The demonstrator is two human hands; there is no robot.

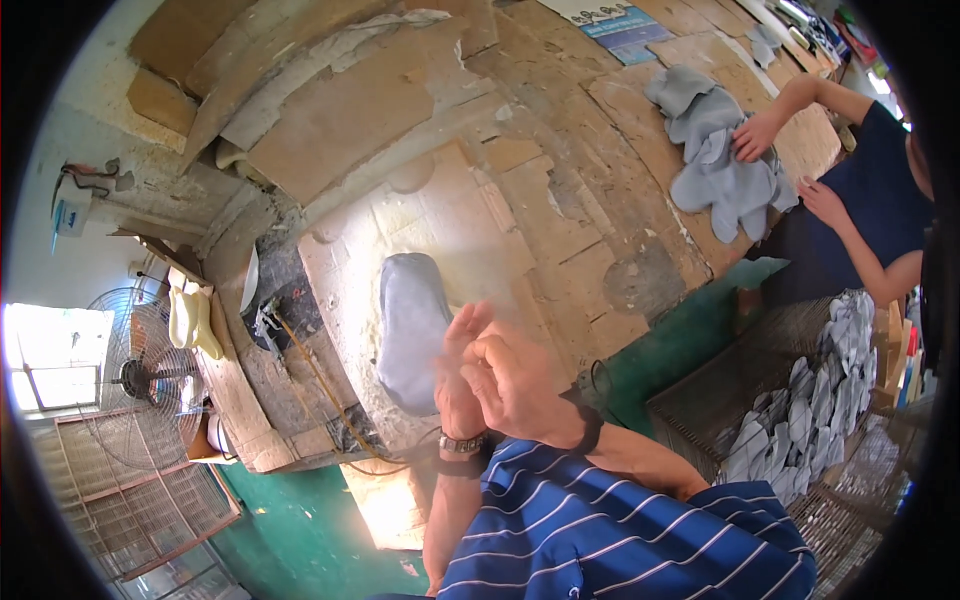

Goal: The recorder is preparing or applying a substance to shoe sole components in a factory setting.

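A grey shoe-sole-shaped piece, like an insole, lies on a pale, residue-coated board on the worktable. My left hand, with a watch at the wrist, is beside its right edge. Its fingers are partly covered by my right hand and smeared by motion. My right hand crosses in front, fingers curled and thumb against the forefinger. Whether anything small sits in that pinch is hidden. Left of the board rests a spray gun with a yellowish hose running toward me.
Cardboard sheets cover the worktable. At the right, another person's hands touch a pile of grey cut pieces. A mesh rack holds many grey pieces near my right side. A fan and yellowish shoe forms stand left.
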